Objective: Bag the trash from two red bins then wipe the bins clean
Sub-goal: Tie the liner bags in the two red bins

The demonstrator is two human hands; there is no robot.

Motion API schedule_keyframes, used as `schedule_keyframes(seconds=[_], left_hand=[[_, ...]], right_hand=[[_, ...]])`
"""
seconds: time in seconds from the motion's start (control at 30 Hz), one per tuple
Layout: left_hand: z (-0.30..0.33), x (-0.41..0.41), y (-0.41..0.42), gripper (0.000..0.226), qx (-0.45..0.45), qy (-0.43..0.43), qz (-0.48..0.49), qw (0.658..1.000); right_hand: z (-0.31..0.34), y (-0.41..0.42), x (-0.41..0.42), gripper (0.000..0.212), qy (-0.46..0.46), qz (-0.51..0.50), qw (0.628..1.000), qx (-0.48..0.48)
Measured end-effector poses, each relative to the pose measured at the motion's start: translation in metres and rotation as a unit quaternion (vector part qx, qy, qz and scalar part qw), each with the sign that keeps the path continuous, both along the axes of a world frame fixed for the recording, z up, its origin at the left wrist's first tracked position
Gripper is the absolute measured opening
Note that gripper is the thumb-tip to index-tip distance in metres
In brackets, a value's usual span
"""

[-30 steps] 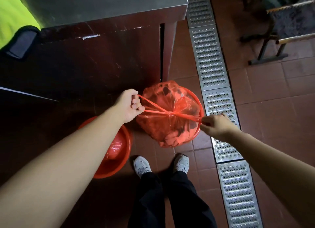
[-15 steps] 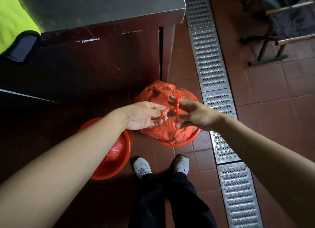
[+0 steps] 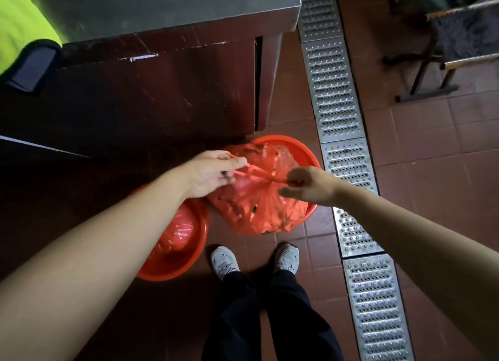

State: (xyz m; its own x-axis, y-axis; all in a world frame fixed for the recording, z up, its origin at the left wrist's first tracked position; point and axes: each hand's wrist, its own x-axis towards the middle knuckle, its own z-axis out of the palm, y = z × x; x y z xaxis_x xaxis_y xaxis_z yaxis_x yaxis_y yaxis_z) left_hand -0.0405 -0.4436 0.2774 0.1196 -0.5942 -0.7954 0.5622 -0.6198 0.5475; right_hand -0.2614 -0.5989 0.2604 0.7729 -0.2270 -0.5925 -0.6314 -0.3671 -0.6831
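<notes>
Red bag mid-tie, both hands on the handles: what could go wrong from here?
1. The left hand and right hand pull thin handle strips taut; the stretched plastic could tear or slip from a grip.
2. The full red bag bulges over the near rim of the right bin; it might sag out onto the floor near the shoes.
3. The left bin sits close by and could get knocked.
</notes>
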Motion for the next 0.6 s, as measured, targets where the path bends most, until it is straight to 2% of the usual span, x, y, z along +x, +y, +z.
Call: schedule_keyframes(seconds=[0.07,0.1,0.13,0.2,0.27,0.3,0.37,0.43,0.53,0.6], left_hand=[[-0.007,0.012,0.006,0.02,0.055,-0.083,0.054,0.994],[-0.01,0.013,0.008,0.018,0.075,-0.088,0.077,0.99],[-0.012,0.011,0.009,0.016,0.083,-0.063,0.111,0.988],[-0.016,0.003,0.007,0.014,0.081,0.041,0.223,0.97],[-0.02,-0.002,0.003,0.033,0.075,0.124,0.33,0.933],[-0.022,-0.001,0.002,0.042,0.08,0.143,0.352,0.921],[-0.025,0.004,0.006,0.048,0.102,0.141,0.338,0.925],[-0.027,0.006,0.01,0.051,0.132,0.113,0.274,0.946],[-0.032,0.001,0.01,0.051,0.155,0.085,0.248,0.953],[-0.033,-0.004,0.007,0.05,0.157,0.066,0.247,0.954]], right_hand=[[-0.006,-0.011,-0.022,0.03,0.044,0.045,0.993,-0.099],[-0.008,-0.016,-0.03,0.029,0.064,0.063,0.987,-0.137],[-0.009,-0.021,-0.034,0.027,0.081,0.073,0.981,-0.159],[-0.011,-0.023,-0.032,0.025,0.098,0.057,0.98,-0.161],[-0.013,-0.021,-0.032,0.03,0.083,0.066,0.979,-0.173],[-0.013,-0.02,-0.038,0.035,0.067,0.107,0.969,-0.21],[-0.014,-0.019,-0.06,0.038,0.035,0.221,0.927,-0.302],[-0.017,-0.026,-0.085,0.038,0.024,0.278,0.898,-0.339],[-0.02,-0.029,-0.096,0.036,0.009,0.261,0.897,-0.357],[-0.02,-0.025,-0.093,0.034,0.031,0.253,0.898,-0.359]])
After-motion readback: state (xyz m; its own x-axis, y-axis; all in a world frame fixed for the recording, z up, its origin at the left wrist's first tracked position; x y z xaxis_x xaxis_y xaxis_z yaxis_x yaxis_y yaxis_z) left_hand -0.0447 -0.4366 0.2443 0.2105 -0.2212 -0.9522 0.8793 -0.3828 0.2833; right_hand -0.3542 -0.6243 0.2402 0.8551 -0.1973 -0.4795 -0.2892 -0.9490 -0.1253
